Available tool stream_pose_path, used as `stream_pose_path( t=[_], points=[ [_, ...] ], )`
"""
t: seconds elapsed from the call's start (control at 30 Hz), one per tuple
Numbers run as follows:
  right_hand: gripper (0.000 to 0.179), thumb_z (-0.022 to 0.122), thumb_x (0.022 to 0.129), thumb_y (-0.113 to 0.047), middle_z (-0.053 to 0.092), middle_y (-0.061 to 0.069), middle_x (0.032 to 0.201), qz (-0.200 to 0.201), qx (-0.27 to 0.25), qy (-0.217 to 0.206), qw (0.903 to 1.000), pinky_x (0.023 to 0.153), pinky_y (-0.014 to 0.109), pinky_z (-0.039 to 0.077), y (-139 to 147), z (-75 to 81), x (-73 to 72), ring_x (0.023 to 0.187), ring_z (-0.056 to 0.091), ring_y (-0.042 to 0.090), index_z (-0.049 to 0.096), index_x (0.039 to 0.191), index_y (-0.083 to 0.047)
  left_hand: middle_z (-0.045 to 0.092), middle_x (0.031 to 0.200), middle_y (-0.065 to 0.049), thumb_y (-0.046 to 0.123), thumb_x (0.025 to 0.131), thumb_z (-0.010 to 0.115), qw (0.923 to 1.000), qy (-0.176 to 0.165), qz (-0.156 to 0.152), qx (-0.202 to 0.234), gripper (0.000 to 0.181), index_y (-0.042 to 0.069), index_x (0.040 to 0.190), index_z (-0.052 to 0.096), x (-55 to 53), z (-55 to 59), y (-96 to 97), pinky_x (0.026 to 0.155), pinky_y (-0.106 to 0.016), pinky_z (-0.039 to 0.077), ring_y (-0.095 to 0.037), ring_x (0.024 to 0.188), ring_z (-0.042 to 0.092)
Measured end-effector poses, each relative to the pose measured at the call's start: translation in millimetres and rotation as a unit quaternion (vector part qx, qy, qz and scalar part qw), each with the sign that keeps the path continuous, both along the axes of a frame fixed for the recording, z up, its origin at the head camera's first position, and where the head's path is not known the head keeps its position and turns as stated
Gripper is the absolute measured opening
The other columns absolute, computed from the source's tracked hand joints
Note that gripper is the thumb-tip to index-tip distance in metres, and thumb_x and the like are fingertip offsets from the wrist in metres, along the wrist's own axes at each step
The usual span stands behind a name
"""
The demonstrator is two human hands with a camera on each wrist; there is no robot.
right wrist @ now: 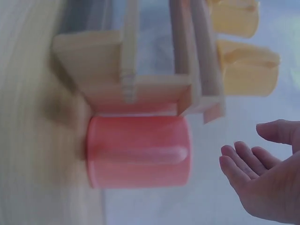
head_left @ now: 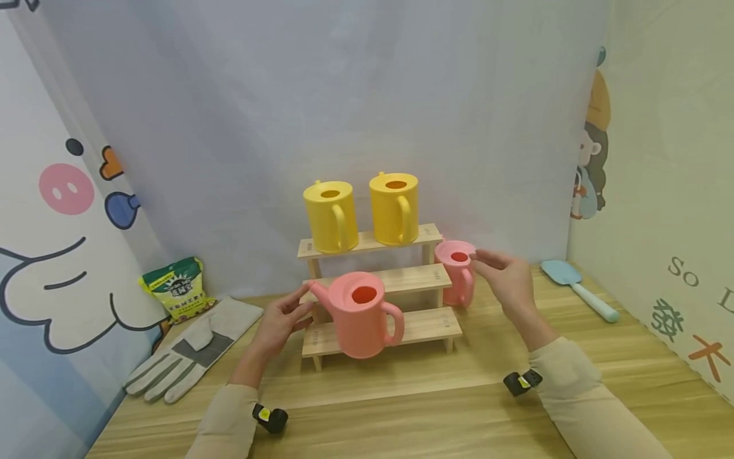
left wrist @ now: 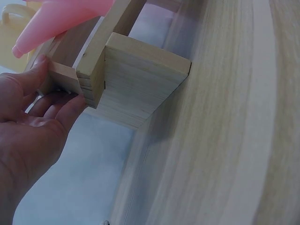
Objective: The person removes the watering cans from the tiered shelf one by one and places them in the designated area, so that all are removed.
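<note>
My left hand (head_left: 278, 325) grips the left end of a three-step wooden stand (head_left: 430, 322); in the left wrist view the thumb lies on the board's upper side and the fingers curl beneath. Close by, the spout of a pink watering can (head_left: 361, 319) points toward this hand. That can appears in front of the lower steps, handle to the right. My right hand (head_left: 507, 277) is raised, its fingers loosely bent around nothing. A second pink watering can (right wrist: 140, 152) stands upright on the table by the stand's right end, apart from that hand in the right wrist view.
Two yellow watering cans (head_left: 327, 220) stand on the top step. At left lie work gloves (head_left: 195, 350) beside a green and yellow bag (head_left: 179, 290). A blue shovel (head_left: 579, 290) lies at right. Curtains (head_left: 367, 95) hang behind the table.
</note>
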State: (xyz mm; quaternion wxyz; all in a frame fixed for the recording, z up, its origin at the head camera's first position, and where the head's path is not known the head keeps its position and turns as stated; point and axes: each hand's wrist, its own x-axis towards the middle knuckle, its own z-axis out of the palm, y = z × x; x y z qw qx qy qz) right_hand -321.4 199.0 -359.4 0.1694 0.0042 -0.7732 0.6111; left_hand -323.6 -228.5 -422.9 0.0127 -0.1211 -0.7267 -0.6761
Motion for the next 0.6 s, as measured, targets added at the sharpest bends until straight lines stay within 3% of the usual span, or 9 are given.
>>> stream_pose_path(
  t=[0.17,0.3,0.43,0.5,0.6],
  points=[
    [0.04,0.075,0.091,-0.013,0.071,0.016,0.117,0.041,-0.026,0.046,0.9978,0.09,0.015,0.052,-15.6,13.0,14.2,0.102,0.066,0.005,0.067,0.125,0.006,0.039,0.154,-0.017,0.013,0.102,0.06,1.0,0.001,0.0,-0.003,0.054,0.004,0.152,0.041,-0.1,0.0,-0.2,0.098,-0.042,0.053,-0.002,0.111,0.06],
    [0.035,0.077,0.089,-0.007,0.074,0.011,0.11,0.079,-0.051,0.074,0.9928,0.087,0.016,0.054,-28.9,17.7,24.4,0.096,0.068,0.003,0.069,0.12,0.007,0.045,0.149,-0.017,0.013,0.102,0.061,1.0,0.0,0.003,-0.005,0.054,0.005,0.152,0.042,-0.6,-0.6,-1.1,0.098,-0.042,0.053,-0.005,0.113,0.06],
    [0.035,0.077,0.088,-0.007,0.074,0.011,0.109,0.114,-0.054,0.087,0.9882,0.087,0.019,0.055,-41.3,18.7,33.3,0.097,0.068,0.006,0.069,0.119,0.008,0.059,0.111,-0.012,0.014,0.102,0.061,1.0,-0.001,0.006,-0.004,0.053,0.005,0.151,0.043,-1.2,-0.7,-1.1,0.097,-0.042,0.053,-0.007,0.111,0.06],
    [0.036,0.078,0.088,-0.008,0.073,0.013,0.111,0.129,-0.051,0.09,0.9863,0.087,0.02,0.056,-46.6,18.3,37.2,0.097,0.068,0.007,0.069,0.119,0.008,0.053,0.093,-0.007,0.014,0.102,0.061,1.0,0.0,0.005,-0.003,0.053,0.005,0.151,0.043,-1.5,-0.6,-0.9,0.097,-0.043,0.053,-0.007,0.109,0.061],
    [0.033,0.078,0.088,-0.009,0.073,0.016,0.111,0.148,-0.049,0.095,0.9832,0.086,0.021,0.056,-54.5,16.4,42.2,0.097,0.069,0.009,0.071,0.117,0.007,0.046,0.084,-0.001,0.013,0.102,0.061,1.0,0.001,0.002,0.0,0.054,0.004,0.151,0.043,-1.0,-0.1,-1.0,0.098,-0.044,0.052,-0.006,0.107,0.061]
  ],
)
